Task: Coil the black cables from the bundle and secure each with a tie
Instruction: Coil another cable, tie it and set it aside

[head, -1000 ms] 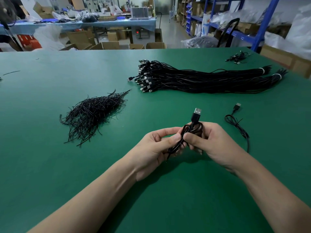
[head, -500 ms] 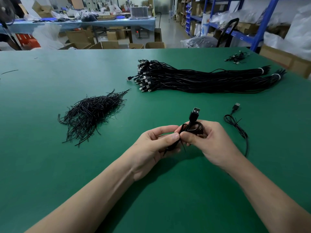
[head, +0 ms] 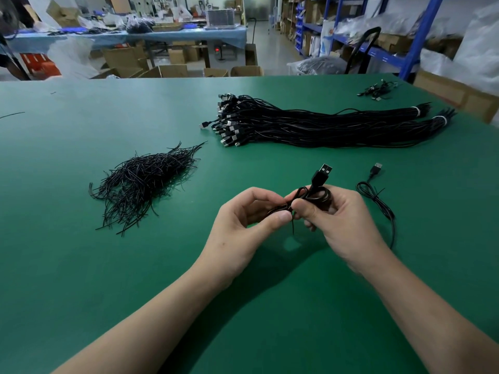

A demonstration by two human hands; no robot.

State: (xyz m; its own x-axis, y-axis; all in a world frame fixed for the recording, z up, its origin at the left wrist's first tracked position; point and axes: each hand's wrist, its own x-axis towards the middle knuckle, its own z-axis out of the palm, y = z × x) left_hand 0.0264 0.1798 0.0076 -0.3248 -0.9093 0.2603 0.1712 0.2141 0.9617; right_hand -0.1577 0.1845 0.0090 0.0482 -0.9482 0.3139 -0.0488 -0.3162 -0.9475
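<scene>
Head view: only one camera, looking down over both forearms onto the green counter point(head: 81, 265).
Coiled cable point(head: 314, 197): it is held up off the counter at centre frame, bunched between the two hands.
Plug point(head: 322, 172): it pokes out above the right fingers, aimed at the upper right of the frame.
Right hand point(head: 340, 222): the fingers are curled round the upper loops of the coil, and the thumb is pressed in at its waist.
Left hand point(head: 243, 228): thumb and forefinger pinch the coil's lower-left end, with the other fingers curled behind.
Tie point(head: 293, 226): a thin black strand dangles straight down from the point where the two thumbs meet. I can't tell which fingers actually hold it.
Long axis: the coil runs from lower left to upper right. The tie crosses it at the waist, right between the thumbs, so I judge the twist needs both hands, one steadying and one turning.
Pile of ties point(head: 143, 182): it sits at left of centre, well apart from the hands and nearer the left one.
Bundle point(head: 310, 125): it lies long and flat across the upper middle, plugs to the left, beyond both hands.
Loose cable point(head: 378, 201): it rests on the counter just beside the right hand, with its tail running down behind the wrist.
Stage: my call is that the tie is going on and is not yet cinched.
</scene>
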